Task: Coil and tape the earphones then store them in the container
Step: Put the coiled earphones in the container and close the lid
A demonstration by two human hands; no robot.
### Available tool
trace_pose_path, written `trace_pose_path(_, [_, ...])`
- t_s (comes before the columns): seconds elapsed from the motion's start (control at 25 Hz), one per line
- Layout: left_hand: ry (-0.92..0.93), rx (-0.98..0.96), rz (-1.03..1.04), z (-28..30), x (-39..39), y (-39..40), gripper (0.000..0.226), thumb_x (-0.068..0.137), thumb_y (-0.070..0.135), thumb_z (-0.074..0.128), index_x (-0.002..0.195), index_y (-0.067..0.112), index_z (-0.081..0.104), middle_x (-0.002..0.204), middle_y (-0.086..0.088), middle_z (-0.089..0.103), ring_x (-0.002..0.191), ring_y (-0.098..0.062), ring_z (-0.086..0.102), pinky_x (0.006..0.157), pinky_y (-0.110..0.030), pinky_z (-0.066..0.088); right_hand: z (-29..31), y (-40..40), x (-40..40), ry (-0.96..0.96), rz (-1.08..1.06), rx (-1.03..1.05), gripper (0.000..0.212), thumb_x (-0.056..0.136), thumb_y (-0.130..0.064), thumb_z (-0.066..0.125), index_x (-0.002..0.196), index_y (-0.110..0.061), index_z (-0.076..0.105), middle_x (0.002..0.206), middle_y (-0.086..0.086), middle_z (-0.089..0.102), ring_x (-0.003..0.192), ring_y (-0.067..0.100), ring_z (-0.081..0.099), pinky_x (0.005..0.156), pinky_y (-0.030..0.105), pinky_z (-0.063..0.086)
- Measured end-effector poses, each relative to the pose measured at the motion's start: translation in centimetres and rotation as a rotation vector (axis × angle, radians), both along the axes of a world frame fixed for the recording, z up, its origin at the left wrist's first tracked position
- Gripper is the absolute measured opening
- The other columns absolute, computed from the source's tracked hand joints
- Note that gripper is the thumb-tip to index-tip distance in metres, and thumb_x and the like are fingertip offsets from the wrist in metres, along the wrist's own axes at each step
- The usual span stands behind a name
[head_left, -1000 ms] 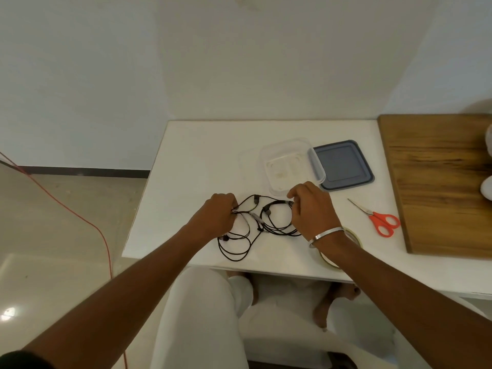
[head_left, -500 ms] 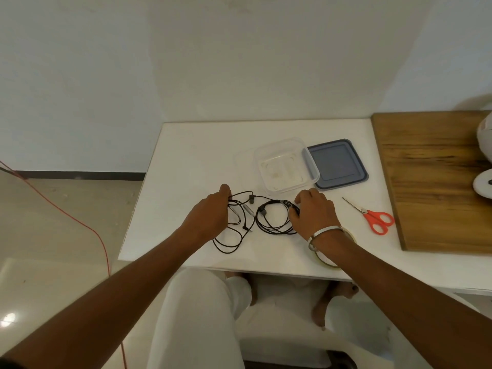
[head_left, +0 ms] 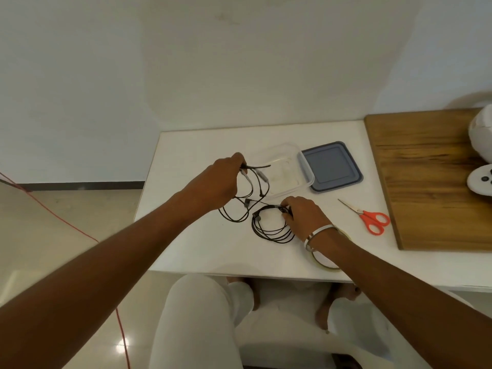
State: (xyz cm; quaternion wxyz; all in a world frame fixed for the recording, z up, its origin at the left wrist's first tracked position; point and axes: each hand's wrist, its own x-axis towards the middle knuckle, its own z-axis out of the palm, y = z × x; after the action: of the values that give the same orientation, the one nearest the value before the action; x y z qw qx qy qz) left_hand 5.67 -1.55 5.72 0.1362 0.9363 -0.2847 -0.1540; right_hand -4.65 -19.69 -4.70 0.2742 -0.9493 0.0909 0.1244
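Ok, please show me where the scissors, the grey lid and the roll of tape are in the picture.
scissors (head_left: pixel 374 222), head view, on the orange handles.
grey lid (head_left: pixel 332 166), head view, on its flat middle.
roll of tape (head_left: pixel 326 263), head view, on the near rim, beside the right forearm.

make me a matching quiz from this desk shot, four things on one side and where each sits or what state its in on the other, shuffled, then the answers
Things
1. scissors
2. lid
3. container
4. tape roll

Places or states
A. open, lying beyond the two hands
B. partly hidden under the right wrist
C. on the white table, beside the wooden board
D. off, lying upturned to the right of the clear box

Pairs: 1-C, 2-D, 3-A, 4-B
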Motion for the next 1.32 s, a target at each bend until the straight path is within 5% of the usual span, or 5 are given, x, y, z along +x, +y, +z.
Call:
trace_pose_path(0.24, [0.051, -0.187, 0.033, 3.2, 2.8, -5.0, 0.035, 0.087, -0.010, 0.036, 0.112, 0.009, 0.052, 0.071, -0.001, 0.046, 0.053, -0.014, 0.038, 0.049, -0.027, 0.041, -0.2, -0.4, -0.1, -0.025, 0.021, 0.041, 0.024, 0.094, -0.023, 0.049, 0.114, -0.013, 0.059, 0.108, 0.010, 0.058, 0.097, 0.025, 0.056, 0.084, 0.030, 0.043])
trace_pose_path(0.44, [0.029, -0.257, 0.130, 2.9, 4.9, -9.0, 0.027, 0.099, 0.005, 0.034, 0.116, 0.006, 0.054, 0.097, 0.001, 0.055, 0.076, -0.015, 0.050, 0.049, -0.009, 0.035, -0.4, -0.5, -0.1, -0.055, 0.018, 0.061, 0.024, 0.095, -0.023, 0.049, 0.113, -0.012, 0.059, 0.106, 0.009, 0.059, 0.095, 0.024, 0.057, 0.083, 0.030, 0.044])
trace_pose_path(0.92, [0.154, 0.156, 0.209, -6.1, 4.0, -11.8, 0.029, 0.090, -0.002, 0.043, 0.118, 0.001, 0.051, 0.121, -0.016, 0.057, 0.091, -0.026, 0.061, 0.068, -0.029, 0.048, 2.4, -5.0, -1.5, -0.018, 0.297, 0.329, 0.022, 0.091, -0.021, 0.058, 0.111, -0.017, 0.066, 0.103, 0.002, 0.068, 0.087, 0.015, 0.060, 0.079, 0.019, 0.046])
trace_pose_path(1.08, [0.058, 0.264, 0.116, -6.9, 3.0, -12.0, 0.026, 0.092, 0.004, 0.048, 0.118, 0.002, 0.050, 0.116, -0.016, 0.057, 0.090, -0.028, 0.059, 0.066, -0.032, 0.044, 4.3, -7.5, -1.6, 0.064, 0.169, 0.665, 0.017, 0.089, -0.016, 0.062, 0.104, -0.017, 0.069, 0.092, 0.008, 0.071, 0.076, 0.023, 0.065, 0.071, 0.029, 0.057])
trace_pose_path(1.32, [-0.365, 0.225, -0.043, -7.4, 2.3, -9.8, 0.041, 0.089, 0.046, 0.055, 0.104, 0.008, 0.060, 0.112, -0.010, 0.048, 0.105, -0.030, 0.042, 0.087, -0.040, 0.033, 8.0, -10.5, 0.1, -0.004, -0.070, 1.189, 0.011, 0.082, -0.008, 0.064, 0.089, -0.012, 0.072, 0.075, 0.009, 0.061, 0.059, 0.017, 0.051, 0.045, 0.018, 0.042])
